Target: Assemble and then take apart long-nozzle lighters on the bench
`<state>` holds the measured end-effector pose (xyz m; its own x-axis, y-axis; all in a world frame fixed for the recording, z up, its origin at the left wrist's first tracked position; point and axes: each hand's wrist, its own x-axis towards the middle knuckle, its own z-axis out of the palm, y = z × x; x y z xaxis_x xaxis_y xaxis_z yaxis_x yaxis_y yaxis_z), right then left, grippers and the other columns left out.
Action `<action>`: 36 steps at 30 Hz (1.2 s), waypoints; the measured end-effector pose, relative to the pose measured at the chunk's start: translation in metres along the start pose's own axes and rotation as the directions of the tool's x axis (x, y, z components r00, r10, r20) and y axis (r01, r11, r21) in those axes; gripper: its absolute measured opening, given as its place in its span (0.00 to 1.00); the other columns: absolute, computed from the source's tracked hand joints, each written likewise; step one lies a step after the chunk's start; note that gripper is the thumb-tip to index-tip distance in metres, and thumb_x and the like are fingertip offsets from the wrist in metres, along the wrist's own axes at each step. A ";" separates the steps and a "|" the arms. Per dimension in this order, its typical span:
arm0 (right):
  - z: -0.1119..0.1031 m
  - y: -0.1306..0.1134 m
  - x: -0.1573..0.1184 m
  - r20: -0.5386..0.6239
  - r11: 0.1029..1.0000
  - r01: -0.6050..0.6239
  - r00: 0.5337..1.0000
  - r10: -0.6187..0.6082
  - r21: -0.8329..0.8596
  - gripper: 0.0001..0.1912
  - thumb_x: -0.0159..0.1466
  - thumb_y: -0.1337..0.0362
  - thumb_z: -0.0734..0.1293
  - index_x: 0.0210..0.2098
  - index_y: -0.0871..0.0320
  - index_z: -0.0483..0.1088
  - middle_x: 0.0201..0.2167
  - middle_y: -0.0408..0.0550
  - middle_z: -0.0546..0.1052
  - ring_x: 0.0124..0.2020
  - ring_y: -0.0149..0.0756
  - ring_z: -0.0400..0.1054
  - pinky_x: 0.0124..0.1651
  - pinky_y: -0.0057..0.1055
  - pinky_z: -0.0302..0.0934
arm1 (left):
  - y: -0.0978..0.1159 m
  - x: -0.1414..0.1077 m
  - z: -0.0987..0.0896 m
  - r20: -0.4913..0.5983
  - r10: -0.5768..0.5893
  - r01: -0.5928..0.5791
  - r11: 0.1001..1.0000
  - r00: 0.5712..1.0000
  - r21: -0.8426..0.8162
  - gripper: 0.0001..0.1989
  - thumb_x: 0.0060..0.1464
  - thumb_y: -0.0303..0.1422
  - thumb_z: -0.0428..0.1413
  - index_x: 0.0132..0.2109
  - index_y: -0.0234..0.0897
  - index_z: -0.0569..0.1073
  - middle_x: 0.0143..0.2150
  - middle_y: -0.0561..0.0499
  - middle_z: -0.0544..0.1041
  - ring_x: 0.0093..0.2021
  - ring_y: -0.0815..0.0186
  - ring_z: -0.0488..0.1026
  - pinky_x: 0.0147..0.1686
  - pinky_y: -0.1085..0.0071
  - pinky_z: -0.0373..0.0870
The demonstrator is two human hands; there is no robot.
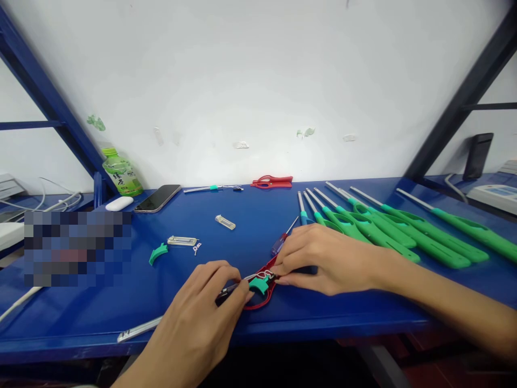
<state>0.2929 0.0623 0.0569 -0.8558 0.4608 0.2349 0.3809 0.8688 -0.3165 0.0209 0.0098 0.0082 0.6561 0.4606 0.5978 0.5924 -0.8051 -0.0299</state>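
At the table's front edge lies an opened red lighter shell (255, 307) holding a teal trigger (260, 284) and thin white wire (264, 274). My left hand (202, 307) is closed around the shell's left part, thumb and finger beside the trigger. A metal lighter tube (139, 329) sticks out to the left beneath this hand. My right hand (323, 258) pinches at the shell's other end, its fingertips on a small black part (272, 279) by the wire. The shell's far end is hidden behind the right hand. A screwdriver (278, 244) lies just beyond the right fingers.
Several green lighters (388, 229) lie to the right. Farther back are another red shell (274, 182) and a metal tube (202, 189). Clear fuel tanks (182, 241) and a loose teal trigger (158, 252) lie left, before a phone (158, 198), white case (119, 203) and bottle (123, 175).
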 end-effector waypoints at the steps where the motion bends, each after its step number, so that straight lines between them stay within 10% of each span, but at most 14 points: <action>1: 0.000 0.000 0.000 -0.002 1.000 -0.001 1.000 0.001 -0.005 0.09 0.73 0.63 0.70 0.47 0.56 0.84 0.42 0.49 0.86 0.43 0.40 0.80 0.50 0.36 0.67 | 0.001 0.001 -0.001 -0.005 0.023 -0.023 0.999 1.000 0.026 0.09 0.70 0.20 0.52 0.50 0.31 0.76 0.45 0.43 0.74 0.47 0.57 0.70 0.46 0.59 0.71; 14: 0.004 0.004 0.001 0.012 0.999 -0.038 0.999 0.039 -0.034 0.09 0.72 0.58 0.72 0.41 0.57 0.81 0.36 0.45 0.80 0.40 0.38 0.74 0.45 0.34 0.65 | 0.002 0.001 -0.002 0.044 -0.047 0.045 0.998 0.998 0.049 0.09 0.73 0.30 0.53 0.53 0.33 0.76 0.47 0.43 0.75 0.48 0.55 0.71 0.47 0.59 0.73; 23: 0.010 0.001 0.002 -0.001 0.999 -0.040 0.999 0.040 -0.003 0.21 0.72 0.52 0.71 0.61 0.52 0.74 0.58 0.50 0.79 0.57 0.43 0.72 0.61 0.41 0.63 | -0.013 -0.013 -0.007 0.048 -0.222 0.218 0.973 0.974 0.072 0.19 0.73 0.37 0.52 0.67 0.45 0.70 0.57 0.44 0.76 0.55 0.52 0.74 0.52 0.55 0.75; 36: 0.012 0.001 0.003 0.004 0.998 -0.048 0.999 0.048 0.032 0.18 0.75 0.53 0.68 0.57 0.55 0.77 0.51 0.49 0.82 0.47 0.40 0.73 0.55 0.40 0.62 | -0.020 -0.023 -0.017 0.061 -0.319 0.322 0.946 0.946 -0.033 0.13 0.74 0.36 0.50 0.55 0.47 0.79 0.46 0.51 0.80 0.41 0.63 0.80 0.40 0.70 0.78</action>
<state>0.2862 0.0621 0.0463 -0.8382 0.5008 0.2159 0.4099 0.8396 -0.3563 -0.0138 0.0091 0.0088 0.4599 0.7155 0.5258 0.7563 -0.6260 0.1902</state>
